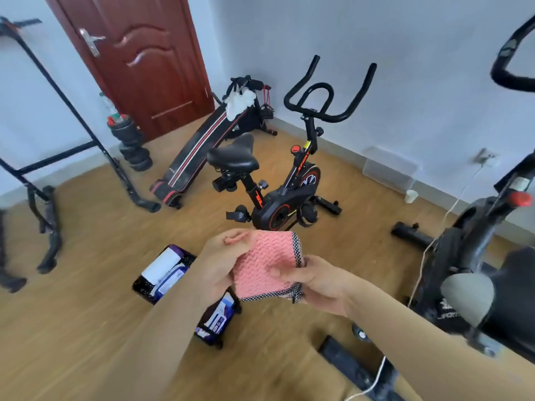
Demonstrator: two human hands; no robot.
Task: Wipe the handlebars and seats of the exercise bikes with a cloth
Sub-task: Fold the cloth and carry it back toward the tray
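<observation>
Both hands hold a pink cloth [267, 263] up in the air, in front of the person. The left hand [223, 261] grips its left edge with curled fingers, and the right hand [315, 280] pinches its right side, with the thumb lying on top of the cloth. The cloth has a bumpy weave and a black-and-white checked border. Past it, on the wooden floor [95, 285], stands a black exercise bike [278, 198] with red marks. Its black seat [233, 157] and black handlebars [327, 94] are well apart from the cloth. A second bike [477, 241] stands close by on the right, partly cut off by the edge of the view and blurry, so its parts are hard to make out. Under the hands, a black basket [144, 285] sits on the floor with white and purple packs inside. A sit-up bench [199, 151] leans by the red-brown door [144, 59], with black weights [131, 146] stacked near it.
</observation>
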